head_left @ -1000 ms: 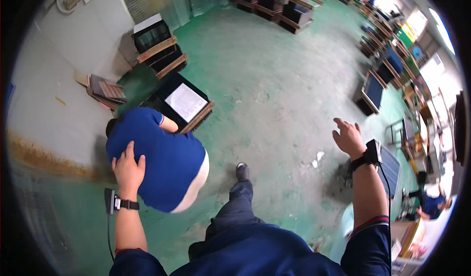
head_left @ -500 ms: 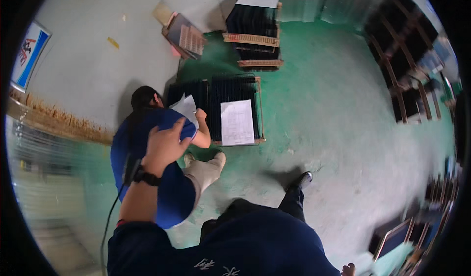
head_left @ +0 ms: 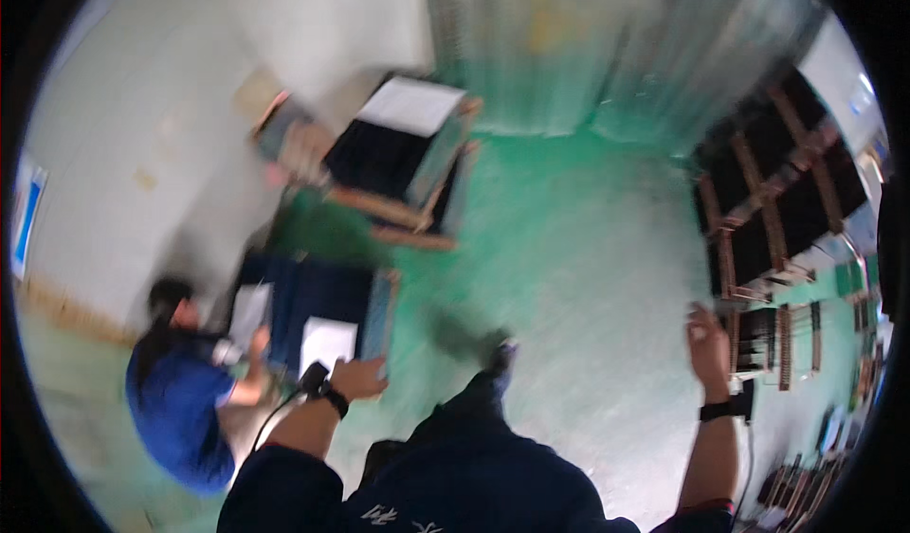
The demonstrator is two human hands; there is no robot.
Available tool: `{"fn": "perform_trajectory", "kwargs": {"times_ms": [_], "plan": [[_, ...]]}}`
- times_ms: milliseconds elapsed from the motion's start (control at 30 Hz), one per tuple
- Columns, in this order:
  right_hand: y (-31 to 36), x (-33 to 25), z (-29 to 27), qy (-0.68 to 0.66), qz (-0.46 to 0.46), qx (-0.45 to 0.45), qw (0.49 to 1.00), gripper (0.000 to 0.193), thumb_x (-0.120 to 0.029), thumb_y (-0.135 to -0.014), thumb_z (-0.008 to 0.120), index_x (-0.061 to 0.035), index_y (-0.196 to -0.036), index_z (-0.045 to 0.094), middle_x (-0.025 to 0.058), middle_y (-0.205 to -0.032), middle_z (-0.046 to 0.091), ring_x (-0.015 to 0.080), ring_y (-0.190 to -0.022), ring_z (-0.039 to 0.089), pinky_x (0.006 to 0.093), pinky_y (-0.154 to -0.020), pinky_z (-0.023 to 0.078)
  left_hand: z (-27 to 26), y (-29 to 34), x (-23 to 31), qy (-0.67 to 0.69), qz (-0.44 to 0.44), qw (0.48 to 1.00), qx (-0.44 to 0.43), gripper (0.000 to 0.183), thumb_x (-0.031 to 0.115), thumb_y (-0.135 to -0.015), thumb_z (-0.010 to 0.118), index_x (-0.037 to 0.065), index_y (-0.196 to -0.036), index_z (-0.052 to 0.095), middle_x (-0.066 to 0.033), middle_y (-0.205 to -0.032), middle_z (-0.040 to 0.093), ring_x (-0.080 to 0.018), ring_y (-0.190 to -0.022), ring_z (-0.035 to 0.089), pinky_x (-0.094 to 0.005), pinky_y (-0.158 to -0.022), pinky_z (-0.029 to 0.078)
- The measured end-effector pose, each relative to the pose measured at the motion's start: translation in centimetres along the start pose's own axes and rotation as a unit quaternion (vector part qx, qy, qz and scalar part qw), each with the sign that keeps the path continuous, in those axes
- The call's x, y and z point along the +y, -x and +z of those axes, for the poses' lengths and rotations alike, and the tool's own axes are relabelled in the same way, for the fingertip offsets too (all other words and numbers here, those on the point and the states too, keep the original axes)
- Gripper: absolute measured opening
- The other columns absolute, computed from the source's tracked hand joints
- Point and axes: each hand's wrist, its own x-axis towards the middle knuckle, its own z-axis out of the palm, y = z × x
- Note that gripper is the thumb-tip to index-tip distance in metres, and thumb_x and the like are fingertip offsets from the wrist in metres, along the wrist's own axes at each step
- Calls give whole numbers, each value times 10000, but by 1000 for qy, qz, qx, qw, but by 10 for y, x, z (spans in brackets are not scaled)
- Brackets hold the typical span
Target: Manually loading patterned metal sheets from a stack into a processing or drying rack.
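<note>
My left hand [head_left: 360, 379] is low in front of me, its fingers loosely extended and nothing seen in them. In the picture it overlaps the near edge of a white printed sheet [head_left: 327, 341]; I cannot tell whether it touches. That sheet lies on a rack packed with dark upright panels [head_left: 327, 287]. Off to my right, my right hand [head_left: 708, 348] hangs out from my body with loosely bent fingers, holding nothing visible. Each wrist wears a black strap with a small device and a cable. Motion blurs much of the picture.
A co-worker in a blue shirt [head_left: 175, 405] crouches at the left beside the rack, near another paper [head_left: 250, 310]. Farther back stands a stack of dark panels [head_left: 379, 159] topped with white paper [head_left: 412, 105]. Translucent curtains [head_left: 531, 59] hang behind. Tall racks [head_left: 773, 182] line the right.
The view has swung right and I have moved, so the rack and co-worker sit farther left and lower. My left hand has dropped from in front of the co-worker; my right arm has come into view.
</note>
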Motion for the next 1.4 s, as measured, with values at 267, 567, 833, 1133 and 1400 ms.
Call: {"fn": "perform_trajectory", "kwargs": {"times_ms": [267, 567, 833, 1133, 1400], "plan": [[-68, 246, -6, 29, 188, -189, 963, 540, -302, -889, 655, -67, -1366, 561, 246, -1099, 705, 427, -1068, 662, 472, -936, 537, -318, -247, 285, 9, 227, 955, 190, 630, 396, -919, 649, 135, -1465, 470, -116, -1000, 755, -332, -931, 713, -531, -905, 488], [-487, 462, -97, 169, 138, -109, 970, 367, -172, -869, 598, 29, -1175, 614, 307, -1023, 664, 469, -987, 645, 498, -833, 541, -557, -456, 521, -39, 257, 925, 277, 565, 359, -889, 677, 105, -1380, 563, -144, -1126, 701, -342, -1036, 664, -523, -951, 465], [-1037, 232, -176, 154, -232, 87, 956, 344, -103, -828, 608, -35, -1163, 647, 163, -1203, 638, 373, -1198, 556, 489, -1033, 449, -801, -621, 652, -16, 346, 839, 419, 519, 289, -870, 708, 124, -1346, 585, -135, -1381, 566, -344, -1287, 522, -528, -1101, 380], [-1341, 257, -164, 213, -487, 49, 846, 289, -126, -884, 544, -51, -1130, 675, 138, -1444, 545, 310, -1432, 411, 469, -1214, 298, -1061, -868, 872, -48, 600, 661, 448, 546, 201, -809, 731, 140, -1330, 582, -107, -1367, 558, -319, -1312, 496, -512, -1150, 352], [-1606, 420, -256, 305, -283, 250, 875, 365, -79, -832, 580, -30, -1184, 660, 173, -1475, 508, 356, -1445, 384, 500, -1214, 270, -1248, -1039, 804, -42, 196, 758, 621, 523, 125, -758, 720, 98, -1272, 629, -130, -1297, 619, -355, -1294, 509, -539, -1160, 299]]}}
